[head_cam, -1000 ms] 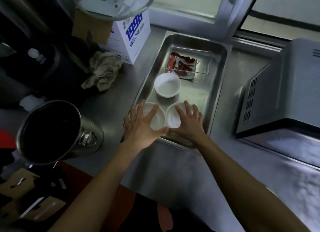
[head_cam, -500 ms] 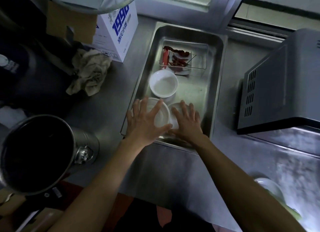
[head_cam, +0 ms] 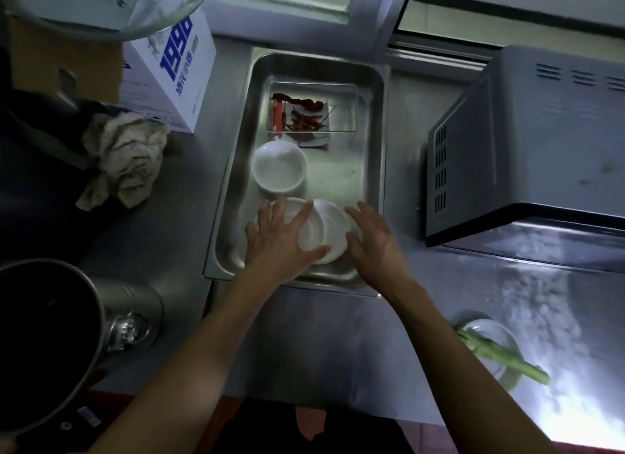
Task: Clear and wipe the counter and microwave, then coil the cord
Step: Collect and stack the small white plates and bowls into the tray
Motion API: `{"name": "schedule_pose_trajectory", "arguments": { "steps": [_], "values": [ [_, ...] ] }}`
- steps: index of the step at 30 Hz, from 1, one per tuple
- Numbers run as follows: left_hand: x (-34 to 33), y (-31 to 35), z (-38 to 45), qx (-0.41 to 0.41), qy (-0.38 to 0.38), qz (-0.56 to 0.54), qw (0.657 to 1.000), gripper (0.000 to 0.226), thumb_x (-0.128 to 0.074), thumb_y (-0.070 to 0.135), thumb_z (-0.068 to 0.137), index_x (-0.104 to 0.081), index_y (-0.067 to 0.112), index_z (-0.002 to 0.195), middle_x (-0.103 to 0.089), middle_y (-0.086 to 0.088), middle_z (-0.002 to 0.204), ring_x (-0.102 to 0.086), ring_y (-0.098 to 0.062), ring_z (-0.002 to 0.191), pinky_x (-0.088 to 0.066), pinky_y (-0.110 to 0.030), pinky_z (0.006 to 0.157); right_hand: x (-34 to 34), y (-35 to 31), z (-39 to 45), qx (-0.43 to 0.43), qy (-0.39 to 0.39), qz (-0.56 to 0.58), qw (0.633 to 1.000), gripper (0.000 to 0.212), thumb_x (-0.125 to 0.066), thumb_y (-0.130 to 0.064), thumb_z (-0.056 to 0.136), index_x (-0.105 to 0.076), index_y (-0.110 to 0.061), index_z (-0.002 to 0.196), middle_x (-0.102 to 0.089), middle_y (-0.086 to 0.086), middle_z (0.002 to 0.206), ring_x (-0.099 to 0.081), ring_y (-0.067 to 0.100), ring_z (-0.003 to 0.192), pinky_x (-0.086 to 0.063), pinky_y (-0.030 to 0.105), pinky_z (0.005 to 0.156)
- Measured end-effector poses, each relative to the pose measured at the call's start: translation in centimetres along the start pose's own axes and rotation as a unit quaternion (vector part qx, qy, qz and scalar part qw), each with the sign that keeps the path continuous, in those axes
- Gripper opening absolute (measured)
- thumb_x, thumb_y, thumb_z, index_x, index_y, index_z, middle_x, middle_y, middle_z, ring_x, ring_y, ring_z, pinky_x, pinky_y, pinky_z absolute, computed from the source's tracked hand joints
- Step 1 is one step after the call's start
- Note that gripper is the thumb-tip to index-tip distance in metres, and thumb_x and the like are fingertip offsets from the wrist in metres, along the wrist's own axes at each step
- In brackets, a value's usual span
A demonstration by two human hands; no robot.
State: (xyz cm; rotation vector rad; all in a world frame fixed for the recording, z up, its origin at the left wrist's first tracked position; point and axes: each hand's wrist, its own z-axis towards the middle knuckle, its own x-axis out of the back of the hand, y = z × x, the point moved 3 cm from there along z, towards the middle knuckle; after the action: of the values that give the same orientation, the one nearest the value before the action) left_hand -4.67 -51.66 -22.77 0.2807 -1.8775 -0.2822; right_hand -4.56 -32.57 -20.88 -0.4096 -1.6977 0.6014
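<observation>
Steel tray (head_cam: 236,169) holds overlapping white dishes (head_cam: 329,227) under spread left hand (head_cam: 277,240), right hand (head_cam: 375,240).

You are standing in a kitchen, and it is looking more like a working kitchen than a home one. A stainless steel counter (head_cam: 304,335) is running under a window, and a deep steel tray (head_cam: 233,169) is sitting on it, holding white bowls (head_cam: 279,166) and a clear box of dried red chillies (head_cam: 304,113). A microwave (head_cam: 541,155) is standing to the right, a big metal pot (head_cam: 50,335) to the left, and a crumpled rag (head_cam: 125,155) is lying beside a cardboard box (head_cam: 169,81).
</observation>
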Motion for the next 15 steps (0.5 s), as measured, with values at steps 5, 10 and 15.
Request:
{"name": "schedule_pose_trajectory", "arguments": {
  "steps": [5, 10, 15],
  "values": [
    [-2.1, 2.5, 1.8, -0.046, -0.009, 0.029, 0.998, 0.096, -0.051, 0.085, 0.072, -0.013, 0.048, 0.152, -0.007, -0.005, 0.162, -0.005, -0.036, 0.148, -0.021, -0.064, 0.112, 1.9, 1.2, -1.5, 0.002, 0.036, -0.004, 0.999, 0.046, -0.058, -0.018, 0.097, -0.050, -0.014, 0.143, -0.043, 0.012, 0.152, -0.036, 0.027, 0.142, -0.032, 0.039, 0.115],
    [-4.2, 3.7, 3.5, -0.079, 0.003, 0.067, 0.995, 0.099, -0.055, 0.084, 0.069, -0.018, 0.045, 0.153, -0.008, -0.009, 0.164, -0.011, -0.039, 0.148, -0.022, -0.065, 0.111, 2.3, 2.3, -3.0, -0.004, 0.072, -0.008, 0.997, 0.045, -0.060, -0.014, 0.096, -0.053, -0.010, 0.140, -0.047, 0.014, 0.148, -0.039, 0.025, 0.141, -0.029, 0.028, 0.114],
    [-5.4, 3.6, 4.4, -0.088, -0.006, 0.087, 0.992, 0.098, -0.059, 0.079, 0.070, -0.020, 0.044, 0.152, -0.004, -0.008, 0.165, -0.006, -0.040, 0.149, -0.018, -0.068, 0.112, 1.6, 3.8, -4.0, -0.024, 0.080, -0.010, 0.996, 0.047, -0.064, -0.014, 0.094, -0.053, -0.014, 0.140, -0.043, 0.012, 0.152, -0.029, 0.029, 0.147, -0.021, 0.034, 0.118]
  ]
}}
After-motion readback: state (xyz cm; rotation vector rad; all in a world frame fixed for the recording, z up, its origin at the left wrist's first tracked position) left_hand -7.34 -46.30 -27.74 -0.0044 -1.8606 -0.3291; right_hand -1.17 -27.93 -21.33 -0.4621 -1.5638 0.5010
